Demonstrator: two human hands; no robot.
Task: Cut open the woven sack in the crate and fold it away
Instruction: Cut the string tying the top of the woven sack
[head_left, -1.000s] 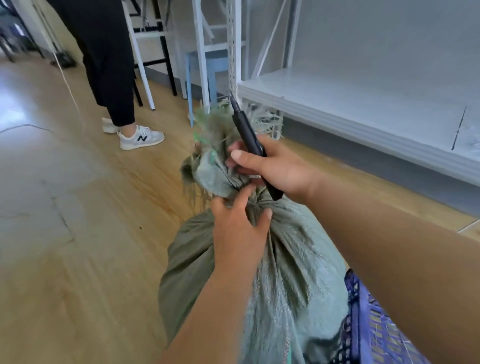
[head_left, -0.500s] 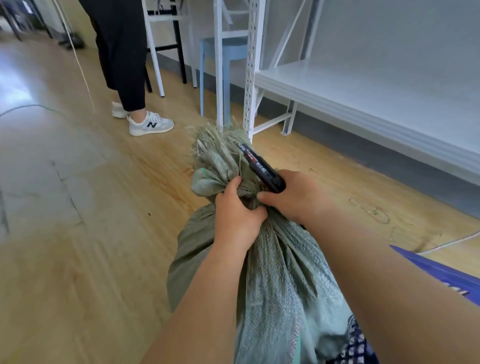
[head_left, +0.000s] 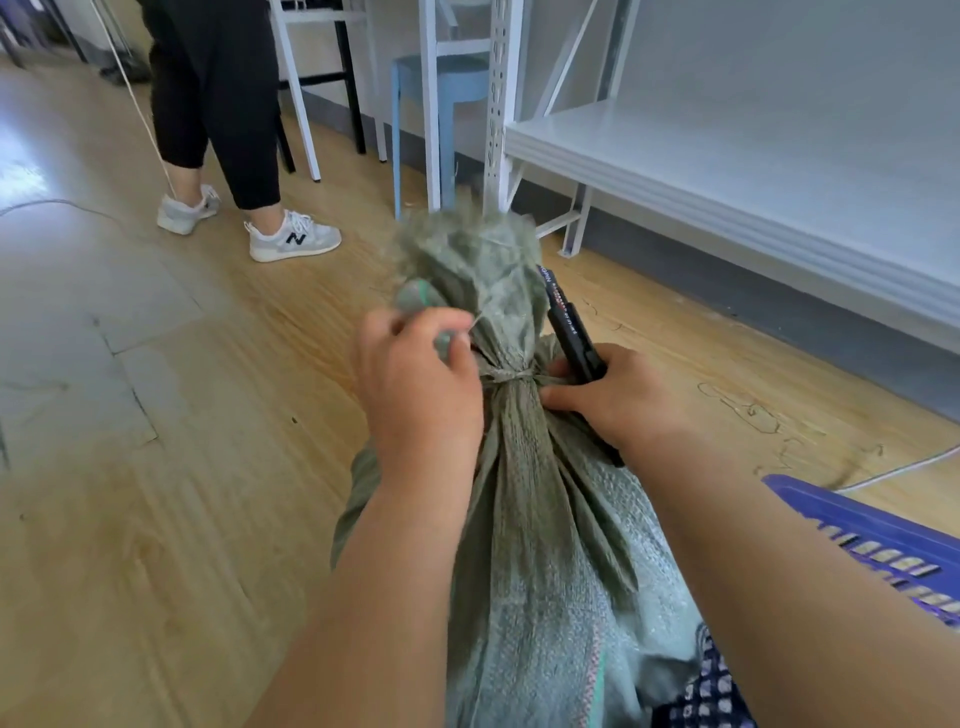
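Observation:
A grey-green woven sack (head_left: 545, 545) fills the centre of the head view, its neck tied with a thin cord (head_left: 506, 375) and its frayed top (head_left: 467, 249) standing above the knot. My left hand (head_left: 421, 384) pinches the sack's neck on the left, at the cord. My right hand (head_left: 618, 395) is closed round a black utility knife (head_left: 569, 325) on the right of the neck, the knife pointing up and away beside the frayed top. A blue plastic crate (head_left: 872, 535) shows at the lower right, the sack's bottom hidden by my arms.
A person in black trousers and white trainers (head_left: 293, 239) stands on the wooden floor at the upper left. White metal shelving (head_left: 727, 171) runs along the right. A blue stool (head_left: 441, 83) and chair legs stand behind the sack. A white cable (head_left: 898, 470) lies by the crate.
My hands have parted to either side of the sack's neck, baring the tied cord. The knife has shifted to the right of the neck. The view has tilted down a little.

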